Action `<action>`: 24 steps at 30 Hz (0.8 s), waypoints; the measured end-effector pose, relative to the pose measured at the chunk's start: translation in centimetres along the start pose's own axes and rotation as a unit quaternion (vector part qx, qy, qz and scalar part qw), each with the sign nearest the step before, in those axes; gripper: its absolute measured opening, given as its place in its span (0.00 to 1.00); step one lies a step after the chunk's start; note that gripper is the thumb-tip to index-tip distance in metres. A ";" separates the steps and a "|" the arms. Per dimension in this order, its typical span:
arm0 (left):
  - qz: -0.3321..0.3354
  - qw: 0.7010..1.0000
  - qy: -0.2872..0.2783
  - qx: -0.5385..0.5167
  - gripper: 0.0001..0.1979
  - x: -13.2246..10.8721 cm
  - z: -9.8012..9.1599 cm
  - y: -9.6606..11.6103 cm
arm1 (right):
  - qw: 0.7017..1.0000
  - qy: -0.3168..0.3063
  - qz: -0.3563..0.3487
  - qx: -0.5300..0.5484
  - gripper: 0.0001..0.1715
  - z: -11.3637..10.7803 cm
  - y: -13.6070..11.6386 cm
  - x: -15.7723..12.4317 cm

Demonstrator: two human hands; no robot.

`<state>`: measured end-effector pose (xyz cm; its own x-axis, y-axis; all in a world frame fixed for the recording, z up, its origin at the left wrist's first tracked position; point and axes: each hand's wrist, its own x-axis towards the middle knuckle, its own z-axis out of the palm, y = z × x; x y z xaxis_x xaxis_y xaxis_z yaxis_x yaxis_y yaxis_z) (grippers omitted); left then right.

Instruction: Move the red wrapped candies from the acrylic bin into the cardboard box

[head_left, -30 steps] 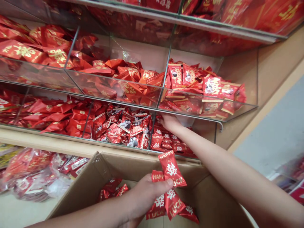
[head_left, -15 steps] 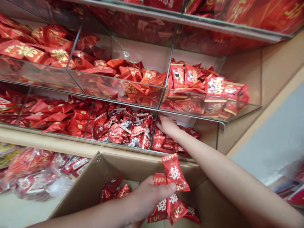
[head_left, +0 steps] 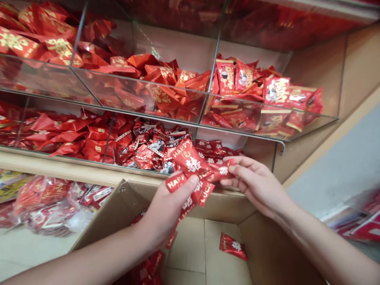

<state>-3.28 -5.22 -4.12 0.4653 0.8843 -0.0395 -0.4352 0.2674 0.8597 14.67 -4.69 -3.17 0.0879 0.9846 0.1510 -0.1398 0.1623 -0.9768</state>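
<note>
Moved: the right hand [head_left: 255,186] is coming out of the glass bin [head_left: 225,132] and is meeting the left hand [head_left: 168,209] above the cardboard box [head_left: 221,206].
Left hand: it is nearly closed, pinching a bunch of red sachets [head_left: 190,166] between thumb and fingers.
Right hand: it is half curled, pinching the end of one sachet in that bunch.
Sachets: the bunch is hanging over the box, just below the bin's front edge, with "HAPPY" showing.
Box: a loose sachet [head_left: 233,246] is lying on its floor, and more are piling up in the near corner [head_left: 147,269].
Beside box: plastic bags [head_left: 44,202] of red packets are lying to the left.
</note>
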 end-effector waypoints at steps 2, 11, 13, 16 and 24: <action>0.020 0.999 -0.019 0.035 0.12 0.3 -0.1 0.2 | 1.000 -0.019 0.010 -0.005 0.09 0.4 0.4 -1.7; 0.071 0.984 -0.001 0.164 0.13 0.4 -0.3 -0.6 | 0.998 -0.020 0.016 0.051 0.11 1.2 1.4 -3.0; 0.074 0.985 -0.006 0.156 0.13 0.4 -0.1 -0.5 | 0.996 -0.023 0.021 0.089 0.11 1.2 1.4 -3.1; 0.070 0.985 -0.005 0.158 0.13 0.5 -0.2 -0.5 | 0.990 -0.060 0.053 0.117 0.09 1.0 1.5 -3.3; 0.056 0.987 0.052 0.141 0.10 0.6 -0.5 -0.6 | 0.991 0.049 -0.082 -0.098 0.13 -1.3 0.9 0.0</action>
<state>-3.17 -4.68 -4.95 0.3376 0.9410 0.0247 -0.2404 0.0608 0.9688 15.81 -4.61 -4.29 0.1902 0.9338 0.3031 0.0766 0.2937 -0.9528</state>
